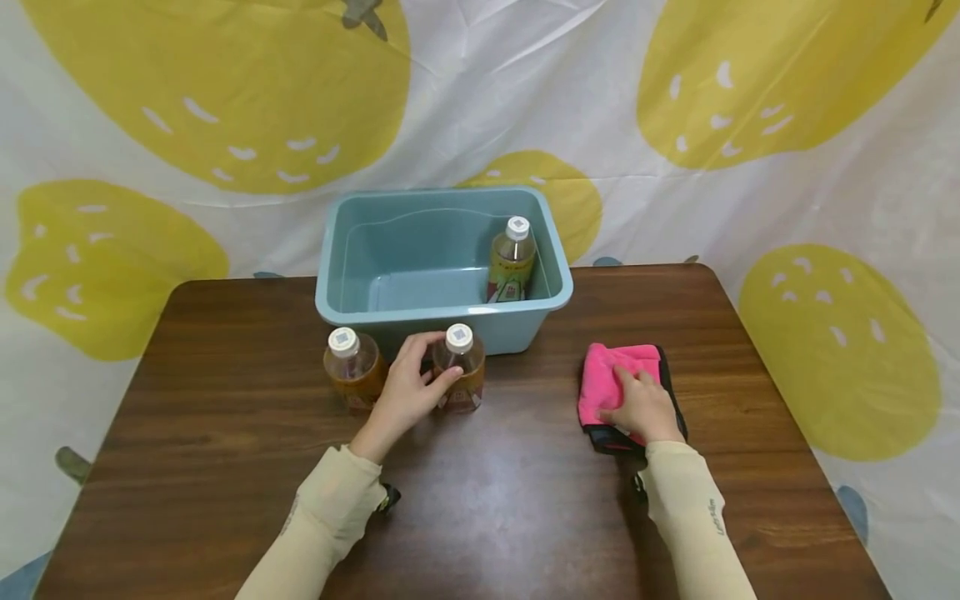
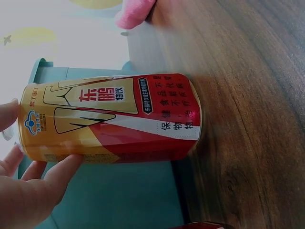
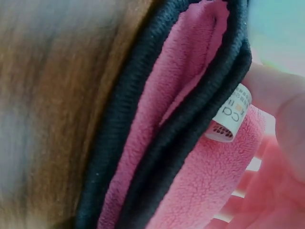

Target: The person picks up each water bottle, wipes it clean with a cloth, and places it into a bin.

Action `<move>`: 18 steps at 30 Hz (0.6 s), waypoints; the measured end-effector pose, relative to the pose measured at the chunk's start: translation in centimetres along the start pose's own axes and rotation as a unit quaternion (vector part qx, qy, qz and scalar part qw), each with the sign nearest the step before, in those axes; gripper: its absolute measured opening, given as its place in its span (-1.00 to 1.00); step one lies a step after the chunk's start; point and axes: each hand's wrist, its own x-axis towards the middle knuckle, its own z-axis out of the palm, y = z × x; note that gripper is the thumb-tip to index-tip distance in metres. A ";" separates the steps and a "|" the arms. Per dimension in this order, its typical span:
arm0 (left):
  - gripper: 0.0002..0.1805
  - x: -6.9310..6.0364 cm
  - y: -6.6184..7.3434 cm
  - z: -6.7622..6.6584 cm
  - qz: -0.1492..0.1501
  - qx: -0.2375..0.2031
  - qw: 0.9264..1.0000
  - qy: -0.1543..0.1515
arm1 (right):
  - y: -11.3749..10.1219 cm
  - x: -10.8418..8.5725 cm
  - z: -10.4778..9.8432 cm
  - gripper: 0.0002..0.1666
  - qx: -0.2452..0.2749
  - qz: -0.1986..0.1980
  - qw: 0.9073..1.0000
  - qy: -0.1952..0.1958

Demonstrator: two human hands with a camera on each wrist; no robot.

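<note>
My left hand [image 1: 405,390] grips a drink bottle [image 1: 471,383] with a white cap, thumb and fingers around its upper part. The left wrist view shows its yellow and red label [image 2: 119,114]; the bottle is upright at the tabletop, just before the light blue bin. To its left stands a similar capped bottle [image 1: 357,377]. A third one [image 1: 512,271] is inside the bin [image 1: 517,327], at its right end. On the right, my right hand [image 1: 647,408] holds a folded pink cloth [image 1: 597,385] with black edging, thumb near its white tag [image 3: 231,112]. The cloth lies on the table.
The brown wooden table [image 1: 225,450] has its back edge against a white hanging sheet [image 1: 480,75] printed with yellow fruit. The bin stands at the middle of that back edge. Bare wood lies between the held bottle and the cloth.
</note>
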 end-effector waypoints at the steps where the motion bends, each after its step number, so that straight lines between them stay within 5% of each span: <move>1: -0.50 0.0 0.0 0.0 -0.001 0.001 1.000 0.000 | 0.0 0.0 0.0 0.00 -0.005 -0.003 1.000 0.002; 8: -0.49 0.1 0.0 0.0 -0.004 0.005 1.000 -0.001 | -0.4 -0.4 0.5 -0.19 -0.054 -0.047 0.996 0.046; 18: -0.49 0.0 0.0 0.0 0.005 0.002 1.000 0.003 | -1.4 -1.2 1.4 -0.55 -0.094 -0.094 0.979 0.156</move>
